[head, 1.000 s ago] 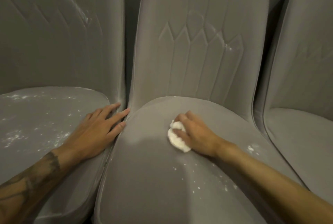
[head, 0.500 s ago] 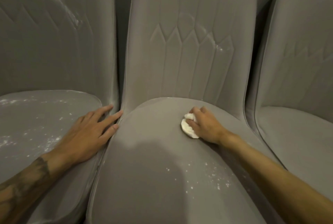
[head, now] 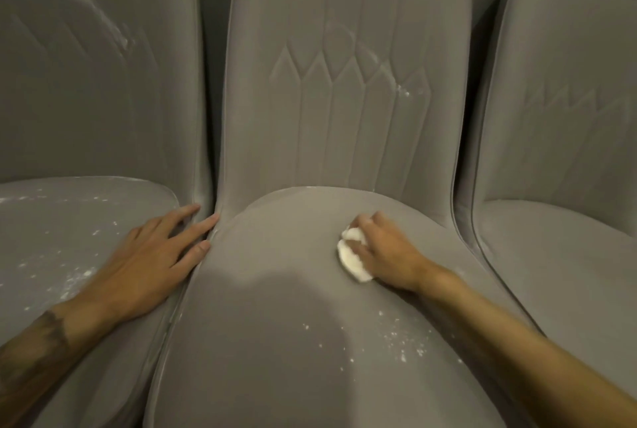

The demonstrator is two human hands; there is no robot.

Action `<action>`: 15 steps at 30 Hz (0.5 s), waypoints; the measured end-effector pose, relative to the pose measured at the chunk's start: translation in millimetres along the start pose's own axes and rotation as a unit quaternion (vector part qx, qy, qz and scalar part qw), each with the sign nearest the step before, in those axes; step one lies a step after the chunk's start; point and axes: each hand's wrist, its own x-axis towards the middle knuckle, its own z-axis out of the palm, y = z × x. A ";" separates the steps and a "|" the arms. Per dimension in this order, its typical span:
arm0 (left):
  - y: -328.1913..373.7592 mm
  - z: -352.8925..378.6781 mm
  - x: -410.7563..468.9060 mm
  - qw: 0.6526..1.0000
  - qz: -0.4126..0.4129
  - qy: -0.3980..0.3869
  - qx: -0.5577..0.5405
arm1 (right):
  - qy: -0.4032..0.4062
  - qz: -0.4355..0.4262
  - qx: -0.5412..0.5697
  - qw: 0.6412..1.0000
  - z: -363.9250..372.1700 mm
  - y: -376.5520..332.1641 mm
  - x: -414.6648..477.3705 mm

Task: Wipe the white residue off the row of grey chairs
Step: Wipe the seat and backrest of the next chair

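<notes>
Three grey upholstered chairs stand side by side. On the seat of the middle chair, my right hand presses a crumpled white cloth against the fabric, right of centre. White specks dot that seat nearer to me, below my right forearm. My left hand lies flat, fingers spread, on the inner edge of the left chair, fingertips at the gap between the two seats. The left seat carries scattered white residue, and its backrest has a white streak.
The right chair sits close against the middle one, with faint white dust along its seat's back edge. A few white flecks mark the middle backrest. My shadow covers the near part of the middle seat.
My right hand first slid the cloth away and to the right on the middle seat, then came back slightly toward me. My left hand has stayed planted on the left seat's edge.
</notes>
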 end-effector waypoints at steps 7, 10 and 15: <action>2.5 -0.7 0.4 1.000 -0.001 -0.005 -0.006 | -0.033 -0.060 -0.011 0.998 -16.7 30.9 -13.3; 3.2 -1.1 0.2 1.000 -0.002 -0.001 -0.006 | 0.012 0.026 -0.035 0.999 -22.7 42.7 5.3; -0.8 1.8 1.6 1.000 0.001 0.010 -0.002 | -0.023 -0.102 0.044 0.994 -1.3 11.9 -42.9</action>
